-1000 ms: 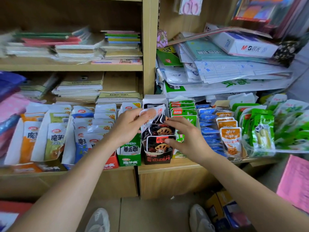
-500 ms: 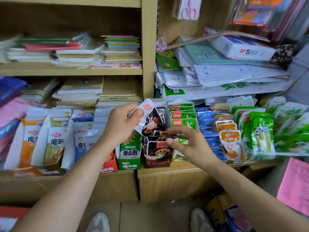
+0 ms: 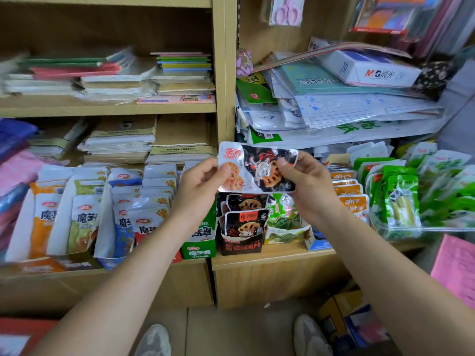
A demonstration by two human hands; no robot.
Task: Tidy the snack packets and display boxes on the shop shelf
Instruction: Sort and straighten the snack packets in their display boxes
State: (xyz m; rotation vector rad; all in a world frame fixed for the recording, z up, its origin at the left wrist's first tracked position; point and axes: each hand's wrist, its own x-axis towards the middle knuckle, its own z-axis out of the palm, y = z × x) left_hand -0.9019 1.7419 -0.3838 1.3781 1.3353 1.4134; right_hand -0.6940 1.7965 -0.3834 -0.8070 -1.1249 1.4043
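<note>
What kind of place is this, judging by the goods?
Probably a small shop selling snacks and stationery. Display boxes of snack packets, like the lotus-root packet held in the left hand and right hand, line the lower shelf; notebooks are stacked above; packaged pink scissors hang higher up.

On the wooden shelf (image 3: 277, 255) a green display box (image 3: 198, 249) stands just beside a black display box (image 3: 241, 246), perhaps touching it.

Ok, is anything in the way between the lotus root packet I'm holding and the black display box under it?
Nothing visible. The left hand and right hand hold the shiny black-and-white lotus root packet above the black cardboard display box. Dark packets already stand in it; room behind them is hidden.
</note>
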